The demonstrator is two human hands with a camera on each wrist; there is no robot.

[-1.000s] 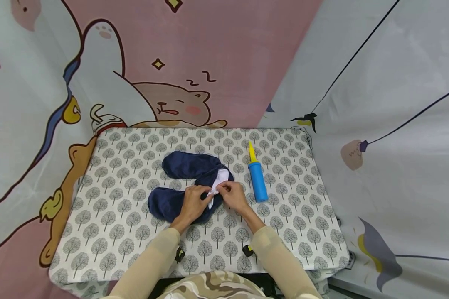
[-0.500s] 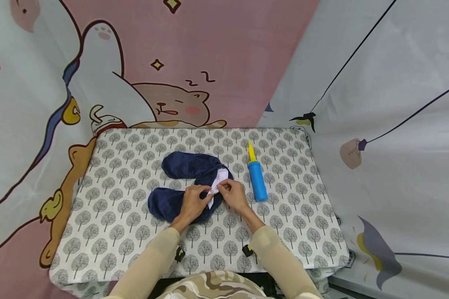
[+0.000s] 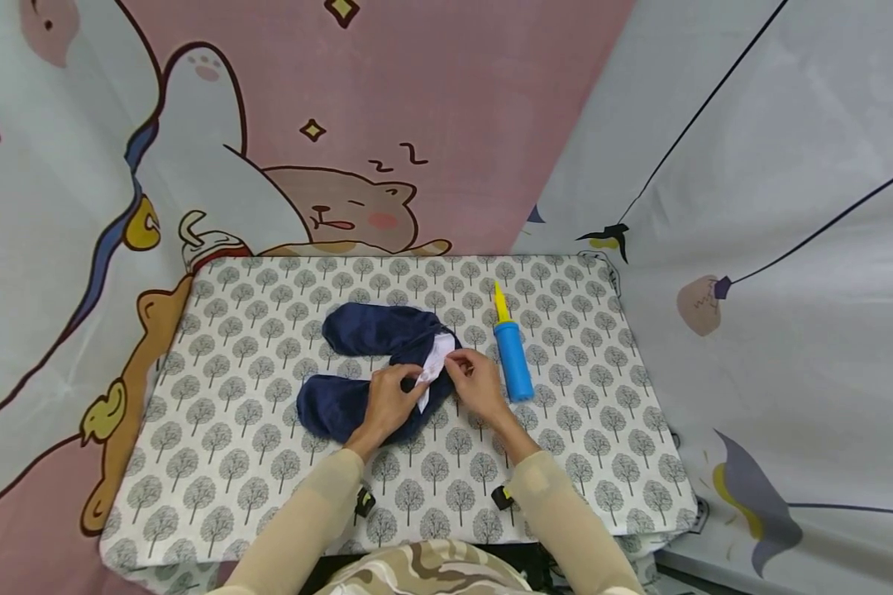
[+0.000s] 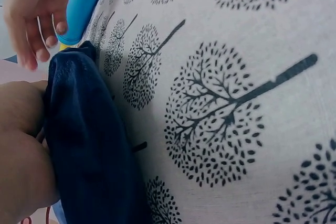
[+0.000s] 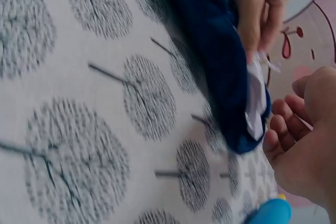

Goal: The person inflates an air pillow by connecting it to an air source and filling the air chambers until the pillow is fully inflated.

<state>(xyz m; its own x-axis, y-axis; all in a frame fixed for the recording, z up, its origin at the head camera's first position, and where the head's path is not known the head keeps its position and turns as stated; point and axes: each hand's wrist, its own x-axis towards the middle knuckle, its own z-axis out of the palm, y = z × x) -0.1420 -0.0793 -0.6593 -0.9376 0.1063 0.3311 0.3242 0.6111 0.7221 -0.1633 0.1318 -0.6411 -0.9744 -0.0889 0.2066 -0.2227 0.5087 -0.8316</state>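
On the table lies a flat, navy, velvety U-shaped neck pillow (image 3: 383, 328), its arms pointing left and its curve at the right. A white piece (image 3: 437, 359) shows at the opening in that curve. My left hand (image 3: 390, 402) lies over the lower arm and pinches the white piece between thumb and finger. My right hand (image 3: 479, 387) is beside the curve, fingers loosely bent and nothing between them. In the right wrist view, the right hand (image 5: 304, 140) is right at the white piece (image 5: 255, 103). The left wrist view shows the navy fabric (image 4: 94, 145) under the left hand (image 4: 23, 145).
A blue hand pump (image 3: 513, 361) with a yellow nozzle lies right of the pillow. The table (image 3: 216, 487) wears a white cloth printed with trees. Cartoon-printed curtains (image 3: 491, 124) hang behind and beside it.
My right hand has let go of the white piece and shifted slightly right. The left hand keeps its pinch, and the white piece lies a little more open.
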